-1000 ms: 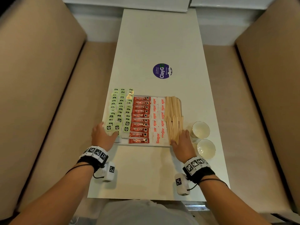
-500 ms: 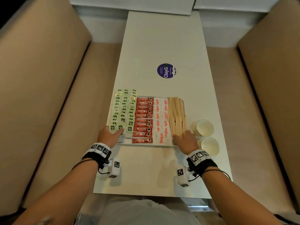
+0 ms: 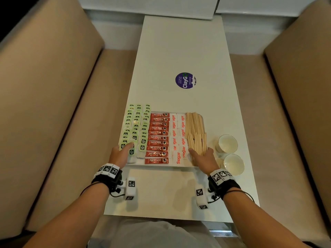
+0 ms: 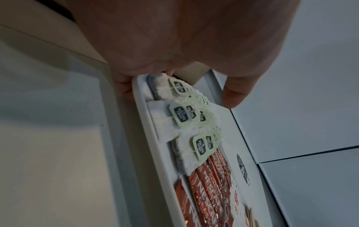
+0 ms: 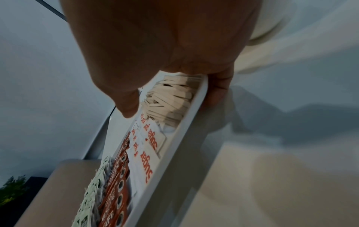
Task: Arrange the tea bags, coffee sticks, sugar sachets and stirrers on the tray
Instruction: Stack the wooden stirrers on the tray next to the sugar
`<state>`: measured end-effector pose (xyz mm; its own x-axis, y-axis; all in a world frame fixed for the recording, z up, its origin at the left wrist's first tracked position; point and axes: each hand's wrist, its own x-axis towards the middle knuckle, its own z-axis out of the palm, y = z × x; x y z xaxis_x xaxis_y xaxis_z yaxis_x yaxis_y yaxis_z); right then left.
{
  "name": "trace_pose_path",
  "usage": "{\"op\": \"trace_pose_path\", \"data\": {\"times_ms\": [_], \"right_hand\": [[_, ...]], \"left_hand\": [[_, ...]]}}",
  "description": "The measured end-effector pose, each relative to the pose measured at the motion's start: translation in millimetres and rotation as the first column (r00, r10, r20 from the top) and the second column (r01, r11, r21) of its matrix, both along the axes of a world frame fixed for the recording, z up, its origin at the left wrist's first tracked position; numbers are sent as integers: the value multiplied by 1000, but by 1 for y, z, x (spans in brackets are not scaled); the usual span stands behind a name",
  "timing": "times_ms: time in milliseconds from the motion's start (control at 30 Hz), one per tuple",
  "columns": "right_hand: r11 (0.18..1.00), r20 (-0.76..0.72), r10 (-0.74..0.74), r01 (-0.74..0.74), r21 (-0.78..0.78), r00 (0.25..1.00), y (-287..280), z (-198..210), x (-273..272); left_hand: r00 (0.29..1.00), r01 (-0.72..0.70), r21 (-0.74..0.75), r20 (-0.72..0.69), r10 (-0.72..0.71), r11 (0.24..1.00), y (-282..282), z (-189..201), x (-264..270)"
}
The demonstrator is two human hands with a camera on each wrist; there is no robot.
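Desk point(image 3: 179, 51): white, carries tray point(image 3: 157, 165) at near end | Tray: tea bags point(image 3: 136, 126) left, coffee sticks point(image 3: 158, 136), sugar sachets point(image 3: 176, 133), stirrers point(image 3: 196, 133) right | Left hand point(image 3: 119, 154): grips tray's near-left corner | Right hand point(image 3: 203, 156): grips near-right corner

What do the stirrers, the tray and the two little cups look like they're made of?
Stirrers: thin flat pale-tan strips, matte, probably wood. Tray: smooth white with a rounded raised rim, likely plastic, though the look leaves it open. Cups: glossy off-white with a thin rim, seemingly glazed ceramic.
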<state>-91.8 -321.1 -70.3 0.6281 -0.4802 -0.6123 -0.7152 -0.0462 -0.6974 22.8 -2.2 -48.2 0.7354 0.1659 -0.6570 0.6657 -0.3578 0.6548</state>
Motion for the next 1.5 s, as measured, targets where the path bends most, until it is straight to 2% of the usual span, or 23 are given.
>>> {"op": "trace_pose_path", "data": {"times_ms": [67,300,467,733,933,1200,1500], "right_hand": [[1000,35,3,-4,7,999,-2,0,-1],[999,96,25,-28,29,995,-22,-28,3],[999,124,28,-29,12,992,-10,22,18],[1000,192,-3,5,-10,981,-13,53,38],[1000,236,-6,5,3,972,-19,66,53],[1000,272,13,-9,-13,962,-24,85,74],[1000,292,2,-1,-5,956,-30,88,103]], "left_hand": [[1000,-25,-23,7,25,999,5,-10,1],[995,-54,-94,81,62,994,-1,3,3],[986,-56,-153,147,78,987,-5,17,15],[971,-28,-201,226,74,979,-7,36,37],[961,-30,-223,263,90,974,-14,54,50],[944,35,-274,325,58,961,-17,70,75],[934,33,-296,350,76,955,-25,78,105]]}}
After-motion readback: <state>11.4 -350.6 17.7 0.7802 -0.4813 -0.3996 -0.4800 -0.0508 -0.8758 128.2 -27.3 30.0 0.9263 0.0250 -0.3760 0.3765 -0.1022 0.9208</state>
